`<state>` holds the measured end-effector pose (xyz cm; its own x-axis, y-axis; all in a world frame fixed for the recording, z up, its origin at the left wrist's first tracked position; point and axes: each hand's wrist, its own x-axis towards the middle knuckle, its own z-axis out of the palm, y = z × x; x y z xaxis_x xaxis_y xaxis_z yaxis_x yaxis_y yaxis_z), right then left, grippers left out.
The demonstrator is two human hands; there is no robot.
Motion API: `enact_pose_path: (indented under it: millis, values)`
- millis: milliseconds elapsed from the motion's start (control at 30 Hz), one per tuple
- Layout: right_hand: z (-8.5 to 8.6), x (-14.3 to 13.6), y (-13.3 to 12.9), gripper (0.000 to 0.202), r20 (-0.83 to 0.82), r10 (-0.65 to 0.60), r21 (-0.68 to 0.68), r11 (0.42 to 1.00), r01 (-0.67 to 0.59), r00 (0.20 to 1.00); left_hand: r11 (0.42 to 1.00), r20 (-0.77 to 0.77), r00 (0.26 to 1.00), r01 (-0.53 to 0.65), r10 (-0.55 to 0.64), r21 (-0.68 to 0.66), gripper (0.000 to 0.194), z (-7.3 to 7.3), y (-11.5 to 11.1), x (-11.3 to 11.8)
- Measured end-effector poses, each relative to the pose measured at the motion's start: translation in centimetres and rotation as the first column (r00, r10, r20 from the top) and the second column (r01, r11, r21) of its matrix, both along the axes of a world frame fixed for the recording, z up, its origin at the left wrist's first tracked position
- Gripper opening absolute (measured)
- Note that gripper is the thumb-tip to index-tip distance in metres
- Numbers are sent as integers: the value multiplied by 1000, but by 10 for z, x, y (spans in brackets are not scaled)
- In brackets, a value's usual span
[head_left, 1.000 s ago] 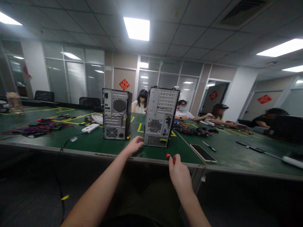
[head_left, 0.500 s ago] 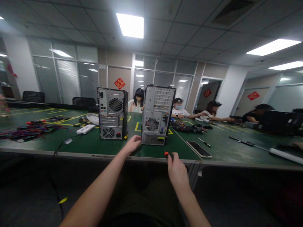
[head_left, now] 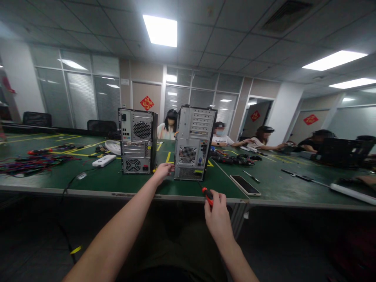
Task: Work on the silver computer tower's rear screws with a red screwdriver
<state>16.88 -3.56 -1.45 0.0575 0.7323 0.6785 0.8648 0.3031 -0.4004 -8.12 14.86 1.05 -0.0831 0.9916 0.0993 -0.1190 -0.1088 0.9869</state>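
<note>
Two computer towers stand upright on the green table, their back panels toward me. My left hand is at the lower left edge of the larger grey tower. Its fingers are partly bent and apart; whether they touch the case I cannot tell. A screwdriver with a red and black handle is in my right hand, its fingers closed round the handle. The thin shaft points up toward the bottom of the grey tower. The smaller tower stands just left of my left hand.
A phone and a pen-like tool lie to the right. On the left are tangled wires, a white power strip-like block and a black cable. Several people sit across the table, beside dark cables.
My left hand has moved slightly up and left beside the grey tower. My right hand has shifted its hold, and more of the screwdriver's handle shows. The view has turned slightly.
</note>
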Motion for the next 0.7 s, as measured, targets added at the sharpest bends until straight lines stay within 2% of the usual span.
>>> enact_pose_path:
  millis: [100, 233, 433, 567, 700]
  values:
    - [-12, 3, 3, 32, 13, 14, 77, 997, -15, 1000, 1000, 98, 995, 8, -7, -9, 7, -6, 2, 1]
    - [-29, 10, 8, 38, 20, 13, 168, 986, -16, 1000, 1000, 127, 992, 5, -4, -7, 7, -15, 5, 1]
    - [-38, 15, 6, 34, -43, 53, 328, 944, -36, 998, 999, 230, 973, 36, -34, -4, 19, -19, 9, -6]
    - [-44, 14, 4, 36, -34, 81, 313, 948, -66, 996, 999, 253, 967, 30, -21, -33, 24, -19, 10, -9]
    - [-49, 16, 3, 36, -60, 111, 282, 955, -89, 992, 1000, 170, 985, -8, 3, 29, 19, -22, 11, -7]
